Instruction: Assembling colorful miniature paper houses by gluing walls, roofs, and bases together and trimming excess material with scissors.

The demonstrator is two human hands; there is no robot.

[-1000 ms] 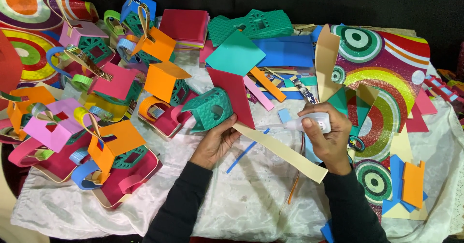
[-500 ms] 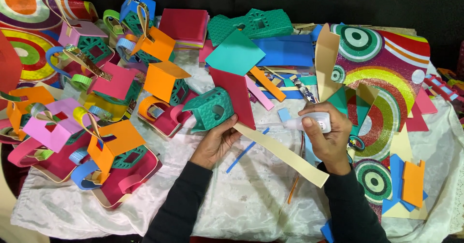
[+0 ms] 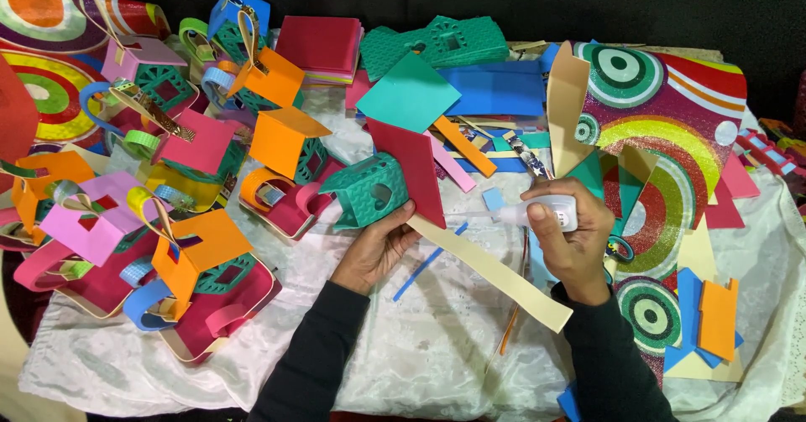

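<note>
While the small white glue bottle (image 3: 550,214) is gripped in the closed right hand (image 3: 571,241), its nozzle is pointed leftward at the cream foam strip (image 3: 491,271), whose long axis runs diagonally down to the right. The strip's upper end, beside the red panel (image 3: 411,170) of the textured green house (image 3: 369,191), is pinched by the nearer left hand (image 3: 378,250), above the white cloth surface (image 3: 420,346).

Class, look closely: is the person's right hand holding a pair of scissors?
No, the right hand grips a small white glue bottle, its nozzle pointing toward the red paper piece.
</note>
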